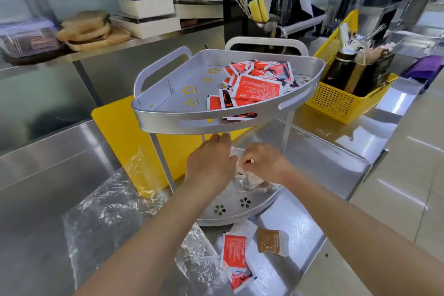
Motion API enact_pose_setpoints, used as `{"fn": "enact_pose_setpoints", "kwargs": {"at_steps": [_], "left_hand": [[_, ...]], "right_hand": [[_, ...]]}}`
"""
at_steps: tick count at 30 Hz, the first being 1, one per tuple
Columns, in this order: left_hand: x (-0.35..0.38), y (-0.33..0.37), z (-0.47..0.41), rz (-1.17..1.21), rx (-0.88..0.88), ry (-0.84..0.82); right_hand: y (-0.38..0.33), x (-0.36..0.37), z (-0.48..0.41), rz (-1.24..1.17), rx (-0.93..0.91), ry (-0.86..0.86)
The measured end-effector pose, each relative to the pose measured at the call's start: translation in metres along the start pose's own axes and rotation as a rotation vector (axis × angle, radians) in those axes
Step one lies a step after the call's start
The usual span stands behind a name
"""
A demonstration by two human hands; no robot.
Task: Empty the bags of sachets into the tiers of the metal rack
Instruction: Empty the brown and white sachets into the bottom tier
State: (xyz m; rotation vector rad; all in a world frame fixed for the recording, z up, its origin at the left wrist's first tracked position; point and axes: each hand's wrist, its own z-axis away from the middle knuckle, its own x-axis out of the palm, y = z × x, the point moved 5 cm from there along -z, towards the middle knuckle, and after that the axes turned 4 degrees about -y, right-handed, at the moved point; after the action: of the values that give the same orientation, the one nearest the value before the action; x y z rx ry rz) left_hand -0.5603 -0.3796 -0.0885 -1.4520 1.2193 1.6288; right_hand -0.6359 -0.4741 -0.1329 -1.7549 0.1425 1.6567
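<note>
The steel counter fills the lower half of the frame, and the metal rack stands at its centre with a yellow board behind its legs at centre left. The top tier, in the middle of the frame, already holds a pile of red sachets heaped toward its right side. The bottom tier, at lower centre, is bare at its front rim. Both of your hands work just above this tier: your left hand and your right hand are pinched on a small clear bag of sachets, whose lower end rests on the tier. Judged from this, the step in hand is opening or upending that bag. Keep the bag mouth inside the rim and low over the tier, then lift the closed end so the contents slide out rather than scatter. An emptied clear bag lies crumpled at lower left. Loose items lie on the counter at lower centre, outside the rack: a red sachet and a brown sachet; collect them afterwards. The printing on the sachets is too small to read reliably; one in the top pile appears to read "B&M", though this is uncertain.
</note>
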Motion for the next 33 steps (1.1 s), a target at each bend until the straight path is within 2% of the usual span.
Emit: {"fn": "enact_pose_setpoints", "kwargs": {"at_steps": [1,3,5,7,10,13,15,17,22,24,26,28,31,33], "left_hand": [[-0.003,0.007,0.002,0.005,0.087,0.071],[0.007,0.015,0.001,-0.035,0.21,-0.008],[0.024,0.009,-0.003,-0.114,0.203,-0.096],[0.029,0.0,-0.007,-0.199,0.158,-0.023],[0.024,-0.011,-0.004,-0.046,0.12,0.15],[0.014,-0.021,0.001,0.069,0.112,0.313],[0.015,-0.025,0.003,0.142,0.074,0.303],[0.017,-0.028,0.005,0.293,0.009,0.238],[0.019,-0.036,0.008,0.428,-0.117,0.281],[0.018,-0.043,0.005,0.608,-0.172,0.331],[0.013,-0.05,0.005,0.844,-0.252,0.41],[0.009,-0.054,0.006,0.955,-0.292,0.478],[0.007,-0.057,0.003,0.917,-0.303,0.43],[0.009,-0.061,0.004,0.925,-0.325,0.418]], "right_hand": [[-0.001,-0.001,0.001,-0.01,-0.014,-0.017],[-0.003,-0.002,0.004,-0.022,-0.069,-0.05],[-0.003,-0.005,0.01,-0.003,-0.106,-0.071],[0.005,-0.009,0.015,-0.077,-0.092,-0.027],[0.029,-0.019,0.022,-0.207,0.004,0.108],[0.057,-0.012,0.024,-0.115,0.095,-0.006],[0.072,-0.001,0.029,-0.112,0.113,-0.135],[0.085,0.008,0.033,-0.086,0.159,-0.159],[0.092,0.001,0.026,-0.216,0.316,0.144],[0.088,-0.011,0.025,-0.381,0.349,0.294],[0.077,-0.03,0.025,-0.495,0.318,0.446],[0.06,-0.051,0.026,-0.545,0.214,0.549],[0.037,-0.068,0.023,-0.456,0.079,0.504],[0.033,-0.069,0.021,-0.393,0.056,0.479]]}}
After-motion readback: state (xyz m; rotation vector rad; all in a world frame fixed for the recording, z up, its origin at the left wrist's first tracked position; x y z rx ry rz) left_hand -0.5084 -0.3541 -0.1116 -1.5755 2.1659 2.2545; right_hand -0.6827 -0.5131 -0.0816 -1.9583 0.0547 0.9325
